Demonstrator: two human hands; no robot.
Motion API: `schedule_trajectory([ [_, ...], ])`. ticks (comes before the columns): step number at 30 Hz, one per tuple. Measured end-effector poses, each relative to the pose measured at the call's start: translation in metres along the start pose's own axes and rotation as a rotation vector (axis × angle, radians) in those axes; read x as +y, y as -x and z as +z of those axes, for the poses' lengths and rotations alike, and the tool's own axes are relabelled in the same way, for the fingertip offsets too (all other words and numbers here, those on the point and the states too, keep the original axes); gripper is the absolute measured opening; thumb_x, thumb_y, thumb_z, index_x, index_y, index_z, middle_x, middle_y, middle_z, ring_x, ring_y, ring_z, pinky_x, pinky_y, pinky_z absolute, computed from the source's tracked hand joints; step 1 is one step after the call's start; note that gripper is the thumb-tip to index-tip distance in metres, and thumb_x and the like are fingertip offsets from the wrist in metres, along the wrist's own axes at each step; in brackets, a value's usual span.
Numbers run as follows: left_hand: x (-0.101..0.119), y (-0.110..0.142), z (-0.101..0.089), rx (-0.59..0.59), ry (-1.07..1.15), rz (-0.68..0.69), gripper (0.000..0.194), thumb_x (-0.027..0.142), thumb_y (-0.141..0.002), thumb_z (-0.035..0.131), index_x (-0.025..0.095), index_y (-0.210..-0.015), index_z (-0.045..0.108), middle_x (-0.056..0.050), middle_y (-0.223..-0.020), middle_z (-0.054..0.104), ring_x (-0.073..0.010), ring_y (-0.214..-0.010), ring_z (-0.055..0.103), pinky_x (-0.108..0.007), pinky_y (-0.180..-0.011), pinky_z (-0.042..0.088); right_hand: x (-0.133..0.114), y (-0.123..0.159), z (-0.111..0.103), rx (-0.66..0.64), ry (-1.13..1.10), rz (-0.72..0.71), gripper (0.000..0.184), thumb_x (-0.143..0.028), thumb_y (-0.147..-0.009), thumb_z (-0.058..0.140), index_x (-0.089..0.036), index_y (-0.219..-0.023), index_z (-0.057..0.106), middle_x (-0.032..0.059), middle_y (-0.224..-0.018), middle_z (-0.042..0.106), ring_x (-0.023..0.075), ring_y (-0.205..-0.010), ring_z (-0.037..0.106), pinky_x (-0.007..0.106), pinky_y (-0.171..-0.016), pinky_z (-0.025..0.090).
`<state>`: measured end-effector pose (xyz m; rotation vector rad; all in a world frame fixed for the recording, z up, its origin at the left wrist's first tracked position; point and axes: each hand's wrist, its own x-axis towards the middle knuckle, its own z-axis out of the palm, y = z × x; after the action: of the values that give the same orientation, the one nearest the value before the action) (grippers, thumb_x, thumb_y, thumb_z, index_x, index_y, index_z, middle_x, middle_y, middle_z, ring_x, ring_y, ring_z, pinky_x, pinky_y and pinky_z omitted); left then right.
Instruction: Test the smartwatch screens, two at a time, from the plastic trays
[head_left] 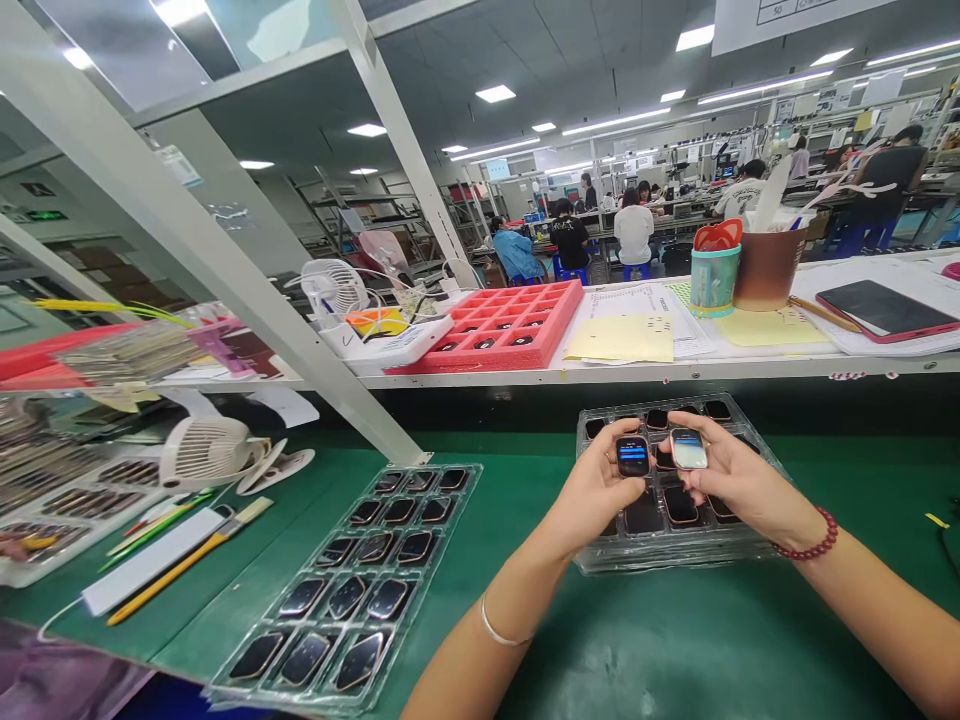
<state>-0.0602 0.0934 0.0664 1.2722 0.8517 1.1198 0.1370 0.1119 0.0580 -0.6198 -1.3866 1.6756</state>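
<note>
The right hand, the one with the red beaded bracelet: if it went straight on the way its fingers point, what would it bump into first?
Probably the smartwatch held in the left hand, or that hand's fingertips; depth between them is unclear.

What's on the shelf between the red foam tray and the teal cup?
Mostly white papers, with a yellow sheet on top, lie between the red foam tray and the teal cup; the head camera's view shows it.

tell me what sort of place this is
Probably an electronics factory or workshop: clear trays of smartwatch-like devices, a red compartmented tray, and several people seated in the background.
</note>
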Motion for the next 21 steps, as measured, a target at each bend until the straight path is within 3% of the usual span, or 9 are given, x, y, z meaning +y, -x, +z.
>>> schedule_trajectory([
  [2,0.004,-0.001,-0.003,-0.066,0.236,-0.057,0.060,0.012,-0.064,0.071,0.018,-0.120,0.049,-0.004,-0.089,0.062,-0.0072,-0.062,0.057,-0.012,-0.046,0.038,-0.001,-0.002,-0.005,0.031,-0.182,0.043,0.051,-0.014,-0.078,0.064,-0.025,-0.125,0.047,0.0035,-0.107,0.060,0.0065,-0.065,0.058,0.016,-0.056,0.052],
  [5,0.010,-0.002,-0.010,-0.097,0.576,-0.093,0.048,0.028,-0.071,0.070,0.012,-0.113,0.054,-0.002,-0.077,0.061,-0.0010,-0.045,0.048,-0.009,-0.034,0.030,0.000,-0.005,-0.012,0.000,-0.414,0.088,0.034,-0.032,-0.086,0.057,-0.018,-0.117,0.056,0.0057,-0.096,0.065,0.0069,-0.060,0.059,0.016,-0.056,0.054],
  [7,0.012,-0.003,-0.013,-0.080,0.733,-0.127,0.042,0.039,-0.081,0.057,0.007,-0.109,0.057,-0.002,-0.069,0.059,-0.0008,-0.041,0.047,-0.009,-0.033,0.031,0.002,-0.006,-0.015,-0.055,-0.524,0.135,0.040,-0.043,-0.090,0.047,-0.014,-0.113,0.059,0.0070,-0.086,0.067,0.0085,-0.057,0.060,0.017,-0.053,0.054],
  [10,0.013,-0.004,-0.014,-0.073,0.823,-0.217,0.050,0.048,-0.089,0.039,0.004,-0.106,0.057,-0.003,-0.062,0.059,-0.0028,-0.039,0.049,-0.010,-0.033,0.035,0.006,-0.006,-0.015,-0.105,-0.588,0.201,0.048,-0.049,-0.091,0.038,-0.011,-0.112,0.060,0.0075,-0.077,0.068,0.0094,-0.052,0.060,0.017,-0.048,0.052],
  [12,0.011,-0.005,-0.014,-0.077,0.801,-0.250,0.053,0.051,-0.088,0.038,0.004,-0.106,0.057,-0.003,-0.062,0.060,-0.0041,-0.039,0.051,-0.011,-0.034,0.035,0.007,-0.005,-0.014,-0.122,-0.582,0.209,0.050,-0.051,-0.091,0.039,-0.012,-0.111,0.060,0.0079,-0.076,0.068,0.0096,-0.050,0.060,0.017,-0.046,0.051],
  [14,0.008,-0.005,-0.012,-0.069,0.711,-0.241,0.049,0.049,-0.084,0.048,0.006,-0.106,0.056,-0.005,-0.068,0.063,-0.0054,-0.044,0.055,-0.011,-0.036,0.037,0.007,-0.004,-0.013,-0.124,-0.537,0.196,0.044,-0.049,-0.088,0.045,-0.014,-0.110,0.059,0.0083,-0.081,0.069,0.0098,-0.052,0.061,0.017,-0.046,0.051],
  [17,0.004,-0.005,-0.007,-0.038,0.451,-0.177,0.048,0.028,-0.072,0.069,0.011,-0.113,0.051,-0.007,-0.083,0.065,-0.0089,-0.056,0.062,-0.013,-0.044,0.042,0.007,-0.004,-0.010,-0.085,-0.375,0.155,0.037,-0.029,-0.082,0.062,-0.020,-0.116,0.053,0.0066,-0.095,0.067,0.0091,-0.062,0.062,0.017,-0.051,0.052],
  [21,-0.001,-0.003,0.000,0.008,0.088,-0.087,0.059,0.008,-0.066,0.066,0.018,-0.119,0.044,-0.007,-0.096,0.063,-0.0145,-0.073,0.065,-0.017,-0.052,0.045,0.011,-0.005,-0.003,-0.023,-0.065,0.037,0.049,-0.014,-0.077,0.063,-0.023,-0.120,0.043,0.0052,-0.105,0.061,0.0104,-0.071,0.060,0.021,-0.058,0.053],
])
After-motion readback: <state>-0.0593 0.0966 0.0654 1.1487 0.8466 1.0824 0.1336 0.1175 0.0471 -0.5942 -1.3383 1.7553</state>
